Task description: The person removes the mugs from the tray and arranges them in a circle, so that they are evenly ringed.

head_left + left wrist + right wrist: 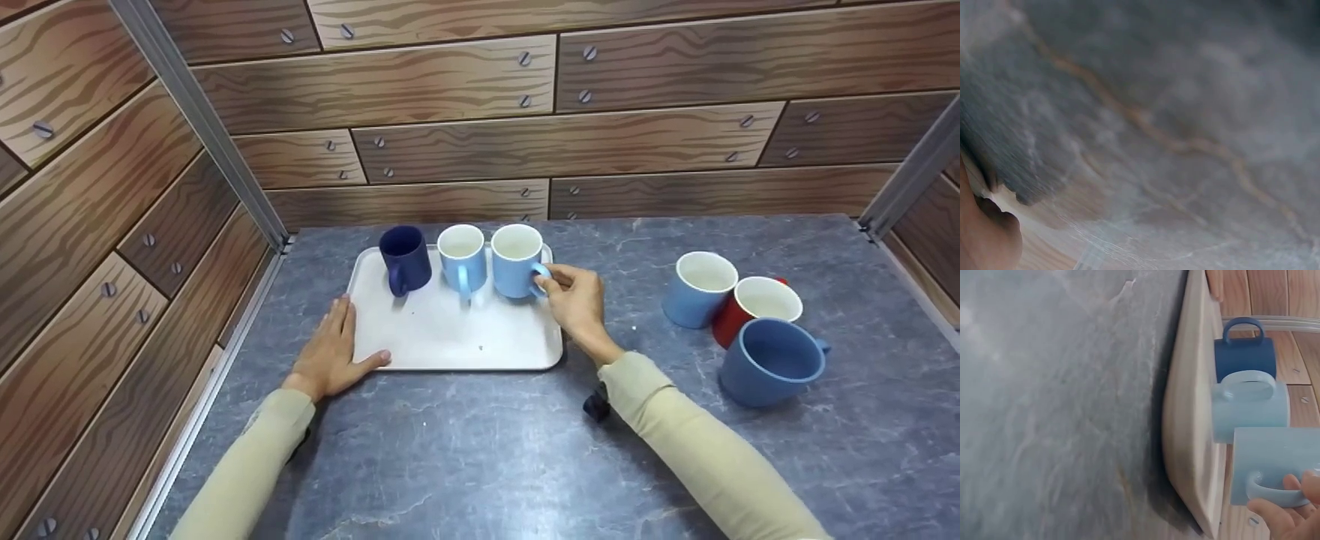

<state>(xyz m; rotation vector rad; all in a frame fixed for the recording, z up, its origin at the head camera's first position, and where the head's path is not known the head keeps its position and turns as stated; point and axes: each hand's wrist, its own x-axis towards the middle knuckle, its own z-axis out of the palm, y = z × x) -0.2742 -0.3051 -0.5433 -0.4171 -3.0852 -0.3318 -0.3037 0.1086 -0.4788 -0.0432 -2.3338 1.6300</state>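
Note:
A white tray (450, 337) carries a dark navy mug (412, 262) at its back left and a light blue mug (457, 262) beside it. My right hand (577, 296) pinches the handle of another light blue mug (514, 266) at the tray's back right corner. In the right wrist view the fingers (1275, 514) close around that handle, and the mug's base is close over the tray. My left hand (334, 352) lies with straight fingers along the tray's left edge, its thumb on the front left corner.
Right of the tray a light blue mug (697, 292), a red mug (731, 319) with a white inside and a larger blue mug (765, 367) stand close together on the grey marbled table (465, 450). Wood-patterned walls (450, 150) enclose the back and sides.

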